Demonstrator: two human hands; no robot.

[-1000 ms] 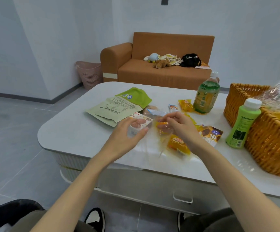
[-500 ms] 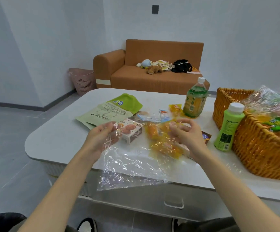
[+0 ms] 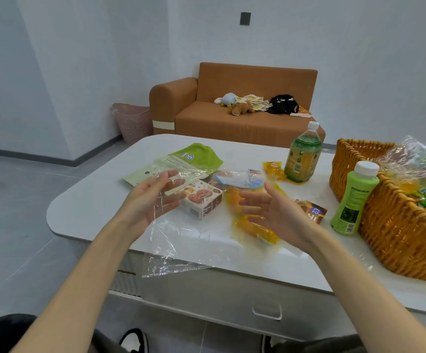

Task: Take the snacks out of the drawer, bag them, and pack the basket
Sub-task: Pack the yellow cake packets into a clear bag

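Clear bag — crumpled, spread flat; wicker basket — part-filled.

Orange sofa with plush toys and black bag, pink bin beside it.

White surface; woven orange-brown basket; lime-green bottle, white cap; dark green tea bottle; green pouch; yellow snack packs; clear bag; white-brown cookie box; orange sofa; pink perforated bin.
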